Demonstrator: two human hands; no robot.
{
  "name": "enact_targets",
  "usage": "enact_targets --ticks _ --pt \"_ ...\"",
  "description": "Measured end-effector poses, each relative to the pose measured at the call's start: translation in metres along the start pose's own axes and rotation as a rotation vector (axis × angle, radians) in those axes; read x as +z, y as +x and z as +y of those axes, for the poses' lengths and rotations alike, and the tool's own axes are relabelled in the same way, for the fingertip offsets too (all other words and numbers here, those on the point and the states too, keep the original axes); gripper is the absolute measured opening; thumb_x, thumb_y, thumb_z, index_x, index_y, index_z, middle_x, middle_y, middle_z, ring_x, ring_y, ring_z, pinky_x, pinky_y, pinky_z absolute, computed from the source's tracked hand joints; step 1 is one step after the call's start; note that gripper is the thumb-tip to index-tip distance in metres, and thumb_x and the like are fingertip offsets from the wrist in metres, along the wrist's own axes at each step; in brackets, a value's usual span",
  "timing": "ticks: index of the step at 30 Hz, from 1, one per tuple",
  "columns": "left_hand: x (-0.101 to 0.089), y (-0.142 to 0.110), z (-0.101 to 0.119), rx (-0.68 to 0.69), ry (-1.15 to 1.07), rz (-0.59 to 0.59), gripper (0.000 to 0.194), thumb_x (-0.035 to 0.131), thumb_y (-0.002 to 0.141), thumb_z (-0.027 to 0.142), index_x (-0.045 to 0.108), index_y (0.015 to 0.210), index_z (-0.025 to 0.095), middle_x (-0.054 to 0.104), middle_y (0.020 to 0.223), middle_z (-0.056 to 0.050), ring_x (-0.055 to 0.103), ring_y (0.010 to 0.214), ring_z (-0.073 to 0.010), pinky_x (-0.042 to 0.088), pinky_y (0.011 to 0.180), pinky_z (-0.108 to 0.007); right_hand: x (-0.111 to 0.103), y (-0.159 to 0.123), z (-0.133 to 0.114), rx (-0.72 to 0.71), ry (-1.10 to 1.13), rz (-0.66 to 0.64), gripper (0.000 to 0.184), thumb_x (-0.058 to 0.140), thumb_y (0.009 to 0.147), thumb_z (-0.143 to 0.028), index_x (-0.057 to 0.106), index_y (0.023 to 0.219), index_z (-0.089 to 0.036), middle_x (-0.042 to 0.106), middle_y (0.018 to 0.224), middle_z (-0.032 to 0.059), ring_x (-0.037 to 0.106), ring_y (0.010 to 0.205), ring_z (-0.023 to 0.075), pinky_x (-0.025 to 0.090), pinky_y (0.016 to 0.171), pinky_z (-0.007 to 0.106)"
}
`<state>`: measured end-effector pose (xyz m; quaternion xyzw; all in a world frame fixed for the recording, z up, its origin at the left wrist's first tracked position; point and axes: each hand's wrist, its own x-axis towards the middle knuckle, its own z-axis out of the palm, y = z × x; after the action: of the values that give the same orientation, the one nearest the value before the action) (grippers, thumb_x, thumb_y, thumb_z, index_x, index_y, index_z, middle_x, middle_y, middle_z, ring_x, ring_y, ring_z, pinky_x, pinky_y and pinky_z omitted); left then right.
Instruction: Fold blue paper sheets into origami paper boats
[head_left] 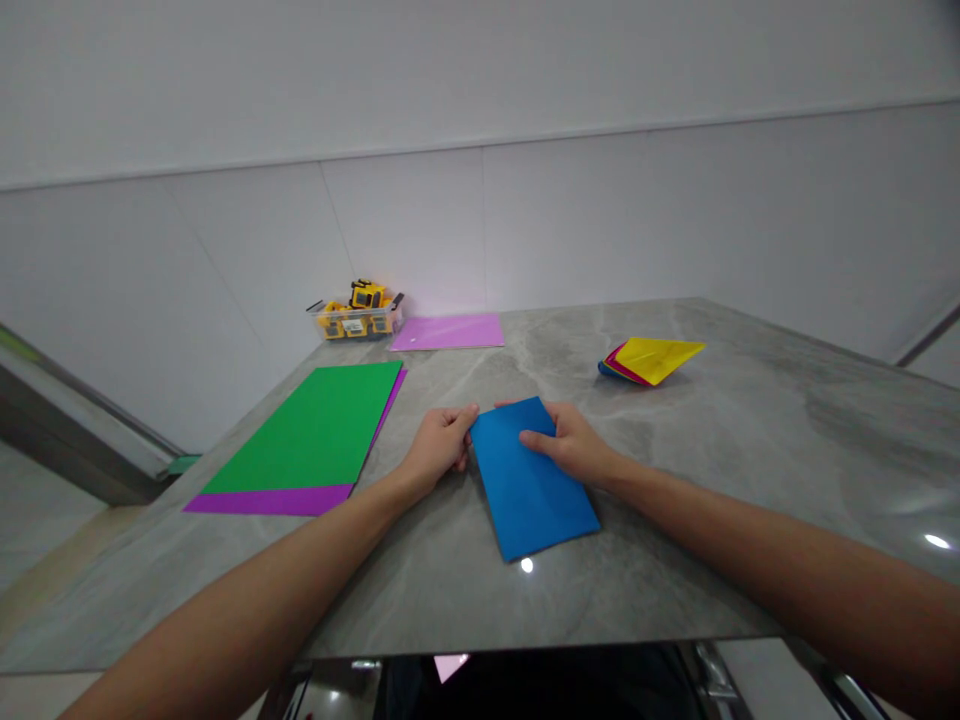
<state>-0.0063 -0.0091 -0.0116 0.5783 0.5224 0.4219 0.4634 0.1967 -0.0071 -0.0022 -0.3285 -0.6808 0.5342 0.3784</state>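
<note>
At the front middle of the surface (420, 590), the left hand (442, 438) pinches the blue paper (529, 490) by its upper-left corner and the right hand (574, 442) clasps its upper-right side, seemingly a squaring or creasing step that calls for aligned edges next.

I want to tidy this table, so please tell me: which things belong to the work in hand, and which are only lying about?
In the work:
blue paper, held by left hand and right hand

Untouched, so probably lying about:
green sheet
purple sheet
pink sheet
yellow-topped paper bundle
clear box with yellow toys
</note>
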Motion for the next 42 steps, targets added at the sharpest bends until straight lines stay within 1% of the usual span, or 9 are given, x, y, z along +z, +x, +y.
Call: enact_targets --ticks 10,15,18,21,24,28,31,34,42 --pt "0.001 -0.003 0.004 0.079 0.113 -0.019 0.048 0.041 0.089 0.046 0.045 0.049 0.019 0.048 0.036 0.002 0.042 0.030 -0.0087 0.031 0.037 -0.020 0.005 0.001 0.000 -0.052 -0.136 0.019 0.044 0.061 0.077 -0.028 0.061 0.119 -0.016 0.072 0.105 0.0095 0.068 0.088 0.0240 0.056 0.078 0.040" --pt "0.000 0.001 0.004 0.067 0.254 -0.027 0.039 0.043 0.090 0.038 0.053 0.059 0.018 0.054 0.043 0.000 0.051 0.036 -0.0120 0.038 0.041 -0.021 0.006 0.004 0.004 -0.029 -0.210 0.125 0.044 0.060 0.075 -0.019 0.063 0.119 -0.018 0.069 0.113 0.0085 0.066 0.094 0.0245 0.054 0.085 0.042" --pt "-0.002 0.001 0.004 0.128 0.377 0.005 0.018 0.054 0.084 0.030 0.064 0.081 0.015 0.063 0.061 -0.003 0.058 0.048 -0.0152 0.046 0.053 -0.025 0.005 0.009 0.008 0.019 -0.281 0.201 0.047 0.057 0.072 -0.013 0.063 0.118 -0.016 0.069 0.115 0.0091 0.066 0.096 0.0244 0.053 0.087 0.042" --pt "-0.004 -0.004 0.009 0.242 0.482 0.017 0.029 0.067 0.073 0.025 0.067 0.100 0.015 0.067 0.096 -0.010 0.065 0.081 -0.0222 0.049 0.081 -0.033 0.002 0.014 0.012 0.049 -0.351 0.253 0.048 0.054 0.070 -0.009 0.064 0.117 -0.013 0.071 0.109 0.0098 0.066 0.095 0.0242 0.052 0.089 0.042" --pt "-0.005 -0.011 0.013 0.372 0.607 -0.114 0.040 0.073 0.069 0.028 0.068 0.107 0.016 0.060 0.120 -0.013 0.056 0.113 -0.0288 0.038 0.103 -0.037 0.000 0.017 0.014 0.038 -0.401 0.274 0.045 0.053 0.068 -0.006 0.068 0.110 -0.014 0.073 0.101 0.0082 0.065 0.097 0.0243 0.049 0.093 0.042" --pt "-0.008 -0.020 0.018 0.489 0.858 -0.399 0.057 0.065 0.079 0.045 0.061 0.123 0.010 0.048 0.137 -0.021 0.045 0.126 -0.0357 0.032 0.108 -0.045 0.000 0.016 0.016 0.017 -0.466 0.288 0.042 0.055 0.068 -0.005 0.069 0.106 -0.015 0.072 0.106 0.0084 0.063 0.103 0.0255 0.044 0.100 0.043" --pt "-0.011 -0.023 0.022 0.477 0.921 -0.477 0.078 0.063 0.077 0.056 0.048 0.136 0.006 0.036 0.145 -0.026 0.037 0.132 -0.0408 0.029 0.108 -0.051 -0.001 0.012 0.019 0.010 -0.489 0.275 0.040 0.055 0.072 -0.007 0.067 0.109 -0.013 0.070 0.111 0.0108 0.062 0.106 0.0265 0.041 0.102 0.045" --pt "-0.009 -0.030 0.024 0.462 0.906 -0.515 0.083 0.064 0.075 0.060 0.047 0.137 0.009 0.037 0.146 -0.024 0.038 0.132 -0.0401 0.030 0.109 -0.049 -0.003 0.005 0.022 0.012 -0.476 0.240 0.041 0.055 0.075 -0.010 0.065 0.114 -0.014 0.069 0.113 0.0104 0.063 0.106 0.0266 0.042 0.101 0.046" --pt "0.034 -0.085 0.009 0.494 1.031 -0.321 0.060 0.041 0.091 0.039 0.044 0.137 -0.001 0.039 0.144 -0.028 0.027 0.137 -0.0454 0.022 0.109 -0.061 -0.008 -0.013 0.013 -0.044 -0.496 0.061 0.034 0.054 0.081 -0.023 0.068 0.112 -0.021 0.071 0.113 0.0078 0.063 0.109 0.0306 0.044 0.100 0.050"
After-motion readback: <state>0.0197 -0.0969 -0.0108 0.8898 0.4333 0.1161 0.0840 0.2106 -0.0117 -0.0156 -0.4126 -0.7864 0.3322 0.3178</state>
